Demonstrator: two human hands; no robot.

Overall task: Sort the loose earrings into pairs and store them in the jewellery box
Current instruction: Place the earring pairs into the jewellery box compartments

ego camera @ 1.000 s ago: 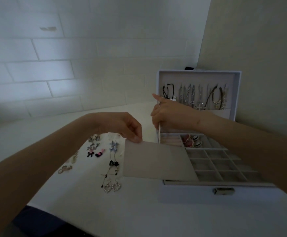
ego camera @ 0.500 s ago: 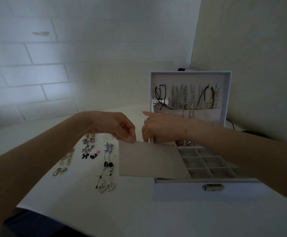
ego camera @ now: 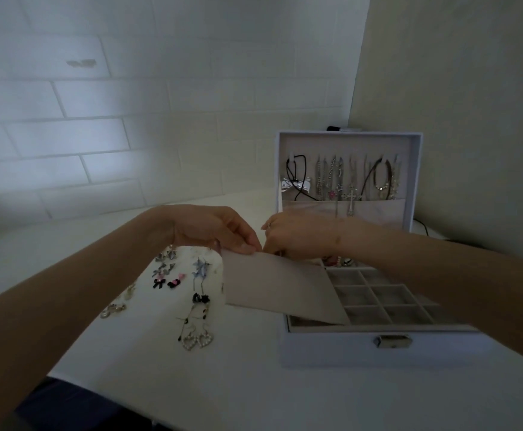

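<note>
A white jewellery box [ego camera: 331, 346] stands open at the right, its lid upright with necklaces [ego camera: 341, 178] hanging inside. A grey velvet flap [ego camera: 279, 287] lies tilted over the left part of the divided tray [ego camera: 378, 297]. My left hand [ego camera: 219, 230] pinches the flap's far left corner. My right hand [ego camera: 297, 234] grips the flap's far edge beside it, fingers curled. Loose earrings lie on the white table to the left: heart drops [ego camera: 196, 339], black bows [ego camera: 167, 283], blue stars [ego camera: 200, 269].
A white brick wall runs behind the table, and a plain wall stands close behind the box at the right. A black cable [ego camera: 422, 225] lies behind the box. The table's near edge [ego camera: 76, 381] meets dark clothing at the lower left.
My right hand dropped from the lid's left edge to the flap's far edge, next to my left hand. The flap stays in my left hand. The camera view shifted slightly.
</note>
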